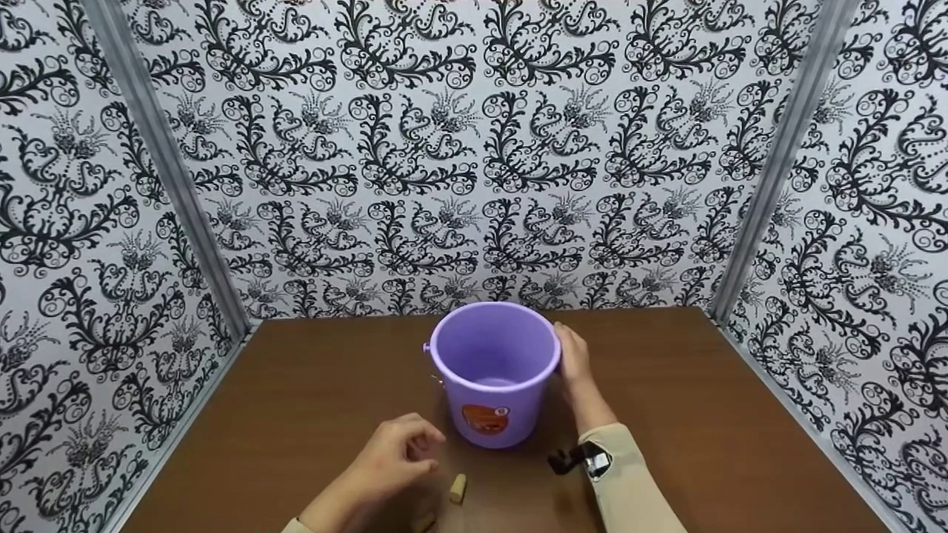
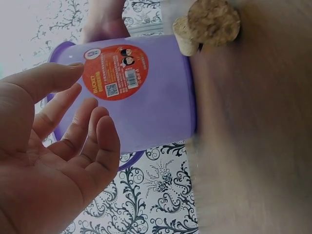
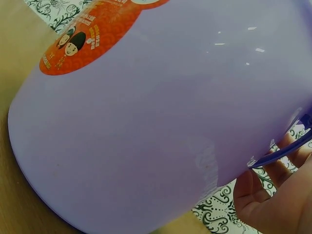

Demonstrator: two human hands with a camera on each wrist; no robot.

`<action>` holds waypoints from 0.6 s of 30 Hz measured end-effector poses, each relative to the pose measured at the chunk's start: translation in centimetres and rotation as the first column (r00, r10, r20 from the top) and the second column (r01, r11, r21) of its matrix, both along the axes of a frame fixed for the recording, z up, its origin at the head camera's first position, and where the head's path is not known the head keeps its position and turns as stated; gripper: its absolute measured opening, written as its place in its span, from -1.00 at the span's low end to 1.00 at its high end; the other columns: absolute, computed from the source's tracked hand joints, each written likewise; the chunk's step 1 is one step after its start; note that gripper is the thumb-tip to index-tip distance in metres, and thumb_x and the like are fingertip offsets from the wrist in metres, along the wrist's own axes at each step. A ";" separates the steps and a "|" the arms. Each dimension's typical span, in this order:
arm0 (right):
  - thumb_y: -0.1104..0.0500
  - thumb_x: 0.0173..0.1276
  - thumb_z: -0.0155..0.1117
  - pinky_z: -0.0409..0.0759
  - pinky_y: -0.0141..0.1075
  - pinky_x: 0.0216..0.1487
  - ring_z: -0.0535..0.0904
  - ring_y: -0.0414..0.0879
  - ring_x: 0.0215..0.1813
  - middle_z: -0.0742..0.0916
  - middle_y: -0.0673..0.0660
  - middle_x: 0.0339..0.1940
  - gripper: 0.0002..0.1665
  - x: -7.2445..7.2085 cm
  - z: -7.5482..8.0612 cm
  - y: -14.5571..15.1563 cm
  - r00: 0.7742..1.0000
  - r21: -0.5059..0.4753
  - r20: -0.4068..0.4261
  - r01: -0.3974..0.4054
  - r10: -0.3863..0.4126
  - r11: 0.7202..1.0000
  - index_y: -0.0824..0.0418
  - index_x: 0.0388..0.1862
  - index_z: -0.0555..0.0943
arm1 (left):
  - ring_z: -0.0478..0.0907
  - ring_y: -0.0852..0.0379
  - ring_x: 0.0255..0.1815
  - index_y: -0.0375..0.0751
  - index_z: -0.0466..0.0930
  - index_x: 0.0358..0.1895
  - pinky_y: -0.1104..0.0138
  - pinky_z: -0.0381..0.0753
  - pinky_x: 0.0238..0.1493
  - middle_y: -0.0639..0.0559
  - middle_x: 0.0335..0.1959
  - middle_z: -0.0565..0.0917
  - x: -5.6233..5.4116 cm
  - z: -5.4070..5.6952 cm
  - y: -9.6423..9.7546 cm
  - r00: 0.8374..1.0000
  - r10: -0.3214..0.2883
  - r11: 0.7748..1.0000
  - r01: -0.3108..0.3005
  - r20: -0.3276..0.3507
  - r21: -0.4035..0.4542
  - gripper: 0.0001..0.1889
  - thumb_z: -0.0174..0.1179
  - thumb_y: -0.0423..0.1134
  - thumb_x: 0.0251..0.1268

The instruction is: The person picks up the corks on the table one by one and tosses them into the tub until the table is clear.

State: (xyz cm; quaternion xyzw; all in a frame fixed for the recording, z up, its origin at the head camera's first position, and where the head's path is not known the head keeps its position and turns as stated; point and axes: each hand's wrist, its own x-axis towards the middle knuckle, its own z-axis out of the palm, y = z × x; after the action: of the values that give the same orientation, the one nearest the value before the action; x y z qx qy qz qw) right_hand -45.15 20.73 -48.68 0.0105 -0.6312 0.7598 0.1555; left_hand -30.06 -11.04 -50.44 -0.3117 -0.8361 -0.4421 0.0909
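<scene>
A purple bucket (image 1: 498,414) with an orange label stands upright on the brown table. At its right side my right hand (image 1: 574,355) holds the bucket near the rim, its fingers partly hidden behind the wall; the right wrist view shows them by the purple handle (image 3: 282,153). My left hand (image 1: 396,455) is in the air in front of the bucket, fingers loosely bent, with nothing in it. Beside the left hand a cork (image 1: 458,488) stands on the table. A second, larger-looking cork (image 2: 213,22) is nearer to the left wrist camera.
The wooden table (image 1: 318,385) meets a patterned back wall (image 1: 444,185), with patterned side panels at left and right. Metal posts (image 1: 774,170) run up the corners. A black wrist mount (image 1: 581,459) sits on the right sleeve.
</scene>
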 end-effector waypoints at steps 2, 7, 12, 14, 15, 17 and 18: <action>0.11 0.65 0.05 0.61 -0.32 -0.08 0.62 -0.12 -0.20 0.76 0.09 -0.29 -0.57 0.1 0.1 0.0 1.000 0.007 0.002 0.001 -0.001 1.000 0.45 -0.08 0.70 | 0.64 0.12 -0.25 -0.13 0.76 -0.17 0.32 0.77 -0.28 -0.19 -0.27 0.68 0.0 -0.2 0.1 1.000 -0.009 1.000 0.009 -0.003 0.000 -0.69 0.43 -0.55 0.01; 0.18 0.63 0.05 0.63 -0.27 -0.03 0.64 -0.08 -0.18 0.78 0.20 -0.25 -0.58 2.3 2.3 -0.1 1.000 0.023 0.012 -0.020 0.019 1.000 0.57 -0.05 0.66 | 0.62 0.21 -0.26 -0.14 0.76 -0.17 0.27 0.79 -0.29 -0.19 -0.28 0.68 0.0 -0.9 0.3 1.000 -0.022 1.000 0.022 -0.009 -0.009 -0.68 0.42 -0.55 0.00; 0.23 0.63 0.03 0.64 -0.20 0.00 0.63 0.00 -0.16 0.75 0.22 -0.28 -0.60 3.1 3.1 -0.1 0.999 0.002 0.010 -0.047 0.047 0.999 0.60 -0.09 0.63 | 0.60 0.24 -0.25 -0.08 0.76 -0.18 0.26 0.79 -0.28 -0.09 -0.28 0.69 0.1 -1.2 0.5 0.999 -0.032 0.999 0.032 0.004 -0.034 -0.66 0.41 -0.53 -0.04; 0.23 0.64 0.02 0.65 -0.16 -0.01 0.62 0.03 -0.17 0.73 0.21 -0.30 -0.61 2.5 2.4 0.0 0.998 -0.014 0.013 -0.056 0.056 0.998 0.58 -0.13 0.63 | 0.61 0.23 -0.25 -0.09 0.76 -0.17 0.27 0.78 -0.28 -0.08 -0.27 0.69 0.1 -1.3 0.5 0.999 -0.041 0.998 0.041 0.006 -0.042 -0.66 0.41 -0.53 -0.05; 0.23 0.65 0.01 0.65 -0.15 -0.03 0.62 0.04 -0.18 0.73 0.20 -0.31 -0.61 2.1 2.0 0.1 0.998 -0.016 0.012 -0.060 0.060 0.998 0.56 -0.15 0.63 | 0.61 0.24 -0.25 -0.11 0.76 -0.17 0.28 0.77 -0.28 -0.09 -0.27 0.69 0.2 -1.4 0.5 0.999 -0.045 0.998 0.046 0.007 -0.047 -0.67 0.40 -0.52 -0.06; 0.21 0.65 0.03 0.64 -0.18 -0.05 0.62 0.00 -0.19 0.73 0.15 -0.32 -0.62 1.3 1.3 0.1 0.999 -0.013 0.015 -0.048 0.048 0.999 0.50 -0.18 0.66 | 0.61 0.25 -0.25 -0.17 0.75 -0.17 0.31 0.76 -0.28 -0.12 -0.27 0.70 0.2 -1.6 0.4 0.998 -0.059 0.997 0.060 0.020 -0.057 -0.70 0.42 -0.50 -0.04; 0.20 0.65 0.04 0.63 -0.20 -0.05 0.62 -0.02 -0.19 0.73 0.13 -0.33 -0.62 1.0 1.0 0.1 0.999 -0.013 0.018 -0.041 0.042 0.999 0.47 -0.19 0.67 | 0.60 0.26 -0.25 -0.20 0.75 -0.17 0.32 0.76 -0.28 -0.13 -0.27 0.70 0.3 -1.6 0.4 0.997 -0.067 0.996 0.069 0.032 -0.062 -0.71 0.43 -0.49 -0.03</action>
State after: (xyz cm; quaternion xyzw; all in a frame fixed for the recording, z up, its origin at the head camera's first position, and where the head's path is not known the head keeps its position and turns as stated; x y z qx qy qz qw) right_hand -44.18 20.83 -47.73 0.0157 -0.6274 0.7669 0.1339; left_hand -29.74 -10.66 -52.06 -0.3360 -0.8398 -0.4231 0.0537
